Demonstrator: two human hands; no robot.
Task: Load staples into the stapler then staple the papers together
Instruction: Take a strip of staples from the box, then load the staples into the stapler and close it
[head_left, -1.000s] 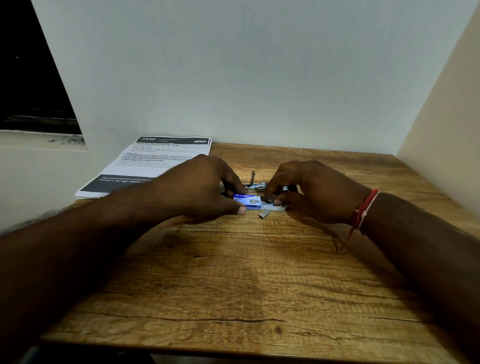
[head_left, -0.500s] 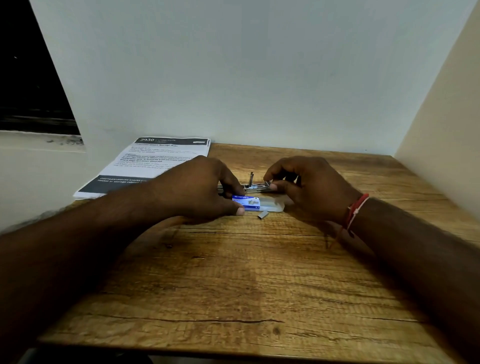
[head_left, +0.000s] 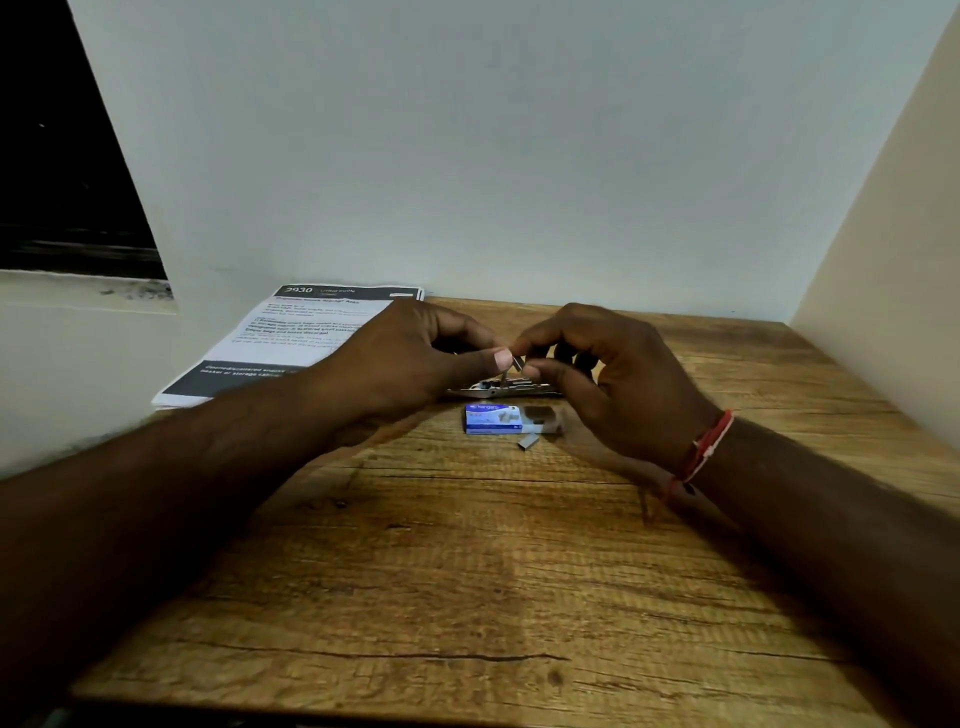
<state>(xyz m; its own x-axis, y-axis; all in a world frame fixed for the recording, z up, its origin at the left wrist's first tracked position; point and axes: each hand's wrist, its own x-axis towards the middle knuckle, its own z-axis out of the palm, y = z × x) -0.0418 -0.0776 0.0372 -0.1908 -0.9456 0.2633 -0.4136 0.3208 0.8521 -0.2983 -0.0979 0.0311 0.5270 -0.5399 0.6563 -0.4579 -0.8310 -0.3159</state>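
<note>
**Staple strip held over open stapler; loading not yet done**

I am watching through the head camera. Both hands are raised just above the table (head_left: 467, 597), near the middle of its far edge. The left hand (head_left: 410, 358) and the right hand (head_left: 618, 374) meet at their fingertips on a small staple strip (head_left: 511, 362), which stands tilted between the left thumb and the right thumb and forefinger. Both sets of fingers are pinched together on it; I cannot tell which hand carries most of the load.

Directly below the strip lies the stapler (head_left: 506, 387), flat on the table and apparently opened out, its metal channel showing. Detail there is too small for me to confirm whether any staples already sit inside. Just nearer than the stapler is the staple box (head_left: 511, 420), blue and white, its tray slid partly out. A loose staple piece (head_left: 529, 442) lies beside the box on its near side. The papers (head_left: 311, 332) rest at the far left corner, overhanging the left edge, untouched and well apart from the stapler.

Judgement: the loading step is in hand. The next move calls for lowering the strip legs-down into the channel, aligned along it, then closing the stapler.

Against the earlier frames: the left hand then rested on the box, holding it down, and the right hand worked at the tray. Now both hands are lifted clear and the box lies fully exposed.
</note>
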